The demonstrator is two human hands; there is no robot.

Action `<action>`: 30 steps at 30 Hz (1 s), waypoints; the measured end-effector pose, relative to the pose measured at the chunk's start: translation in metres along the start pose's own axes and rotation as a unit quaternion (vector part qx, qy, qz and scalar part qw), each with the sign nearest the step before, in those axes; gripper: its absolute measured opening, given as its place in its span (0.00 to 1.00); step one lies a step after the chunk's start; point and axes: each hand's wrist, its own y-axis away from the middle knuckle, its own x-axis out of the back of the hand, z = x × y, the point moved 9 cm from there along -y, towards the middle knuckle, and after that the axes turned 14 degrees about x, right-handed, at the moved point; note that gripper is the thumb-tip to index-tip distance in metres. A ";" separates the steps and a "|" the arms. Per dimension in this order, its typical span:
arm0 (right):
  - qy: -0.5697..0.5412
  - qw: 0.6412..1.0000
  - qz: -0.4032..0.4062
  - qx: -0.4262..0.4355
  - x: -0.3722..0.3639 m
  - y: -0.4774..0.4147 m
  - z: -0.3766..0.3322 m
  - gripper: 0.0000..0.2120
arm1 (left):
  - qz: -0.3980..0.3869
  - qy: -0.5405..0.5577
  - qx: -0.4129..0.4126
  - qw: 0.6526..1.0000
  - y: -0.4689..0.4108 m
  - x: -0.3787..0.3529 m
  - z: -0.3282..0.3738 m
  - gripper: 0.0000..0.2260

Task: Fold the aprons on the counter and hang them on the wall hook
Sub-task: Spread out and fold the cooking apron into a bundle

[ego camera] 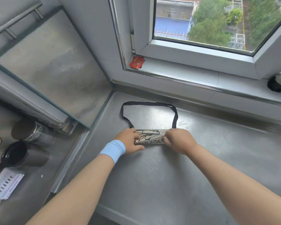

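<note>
A beige apron (150,137) with black printed drawing and letters lies folded into a small bundle on the steel counter (161,176). Its black neck strap (148,103) forms a loop stretched out toward the window. My left hand (130,140), with a light blue wristband, grips the bundle's left end. My right hand (179,140) pinches the right end with curled fingers. No wall hook is in view.
A glass panel (52,65) stands at the counter's left edge. Beyond it lie dark metal cups (25,153) and a white packet (6,184). A red packet (136,62) sits on the window sill, and a dark object (277,85) at the right.
</note>
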 end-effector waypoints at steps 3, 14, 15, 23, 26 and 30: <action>0.000 0.999 -0.011 -0.037 0.001 -0.005 0.021 0.17 | 0.001 0.031 0.039 0.999 -0.009 0.005 -0.016 0.18; 0.020 0.991 -0.063 -0.118 -0.011 -0.029 0.044 0.19 | 0.107 -0.005 0.088 0.990 -0.021 0.021 -0.018 0.15; 0.018 0.990 -0.061 -0.129 -0.009 -0.029 0.046 0.19 | 0.146 -0.028 0.078 0.986 -0.019 0.028 -0.010 0.16; 0.072 0.993 -0.076 -0.051 -0.004 -0.049 0.006 0.15 | 0.086 -0.074 -0.037 0.993 -0.019 0.002 0.056 0.15; -0.027 0.996 -0.063 -0.050 -0.020 -0.034 0.009 0.09 | 0.117 -0.066 -0.012 0.991 -0.016 0.000 0.047 0.12; -0.099 0.993 0.021 -0.055 -0.018 -0.012 0.019 0.04 | 0.129 -0.038 -0.010 0.991 -0.012 0.001 0.021 0.14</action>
